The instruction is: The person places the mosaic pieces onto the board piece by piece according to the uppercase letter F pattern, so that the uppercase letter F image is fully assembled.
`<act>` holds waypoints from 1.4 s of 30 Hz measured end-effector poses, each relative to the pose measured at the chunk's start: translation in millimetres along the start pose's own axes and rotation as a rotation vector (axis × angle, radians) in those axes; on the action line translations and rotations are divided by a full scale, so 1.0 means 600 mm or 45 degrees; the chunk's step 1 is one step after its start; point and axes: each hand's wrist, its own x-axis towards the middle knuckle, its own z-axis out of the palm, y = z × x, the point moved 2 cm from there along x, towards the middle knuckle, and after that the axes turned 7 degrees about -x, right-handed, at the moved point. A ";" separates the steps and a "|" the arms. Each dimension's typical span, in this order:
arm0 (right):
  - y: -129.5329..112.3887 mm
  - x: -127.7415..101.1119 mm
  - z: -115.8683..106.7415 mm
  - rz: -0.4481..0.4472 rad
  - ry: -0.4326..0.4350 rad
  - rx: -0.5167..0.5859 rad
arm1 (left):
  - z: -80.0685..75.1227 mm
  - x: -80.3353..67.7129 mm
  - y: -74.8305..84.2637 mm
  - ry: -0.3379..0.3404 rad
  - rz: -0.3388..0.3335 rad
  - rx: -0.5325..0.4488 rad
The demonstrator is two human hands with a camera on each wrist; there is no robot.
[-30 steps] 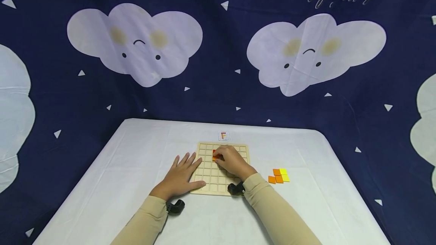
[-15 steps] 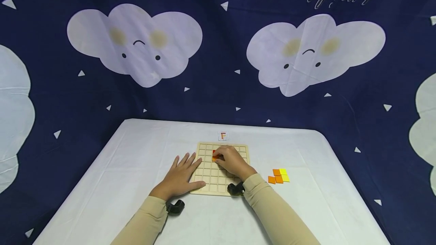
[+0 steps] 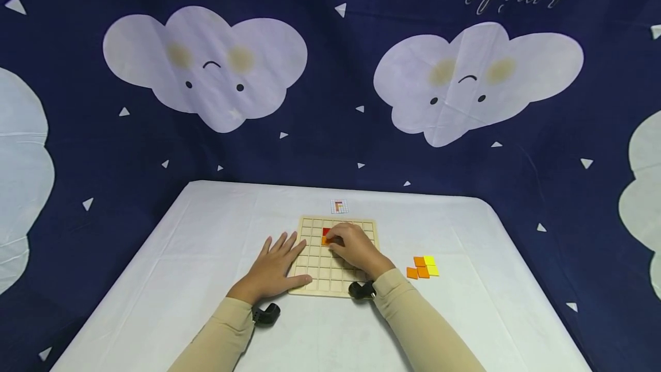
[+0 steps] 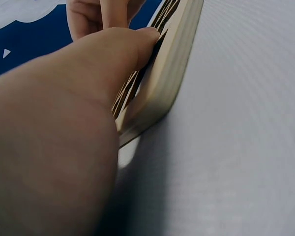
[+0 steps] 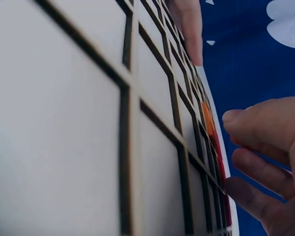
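Observation:
A wooden grid board (image 3: 325,285) lies on the table, with a red tile (image 3: 326,231) and an orange tile (image 3: 324,241) in its cells. My left hand (image 3: 273,266) rests spread at the board's left side, its thumb on the near left corner. Over the board is my right hand (image 3: 357,250), fingers bent and partly hiding the tiles. From the right wrist, thumb and fingertips stand apart with nothing between them, close by the orange tile (image 5: 207,117) and red tiles (image 5: 220,162).
Right of the board lie several loose tiles, orange (image 3: 423,272) and yellow (image 3: 430,260). A small pattern card (image 3: 339,206) sits beyond the board's far edge. A dark blue cloth with clouds (image 3: 222,68) hangs behind the white table (image 3: 232,205).
My right hand has drawn back slightly to the right, so more of the red and orange tiles shows. The left hand has stayed in place.

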 end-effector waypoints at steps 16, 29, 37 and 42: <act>0.058 -0.113 -0.090 0.135 0.166 -0.014 | -0.007 -0.003 0.009 -0.047 -0.036 0.020; 0.143 -0.228 -0.162 0.293 0.215 -0.025 | -0.010 -0.006 0.011 -0.040 -0.020 0.009; 0.146 -0.259 -0.159 0.246 0.029 0.061 | -0.013 -0.005 0.010 -0.032 -0.004 0.007; 0.145 -0.263 -0.155 0.162 0.006 0.026 | -0.012 -0.003 0.011 -0.034 -0.003 0.008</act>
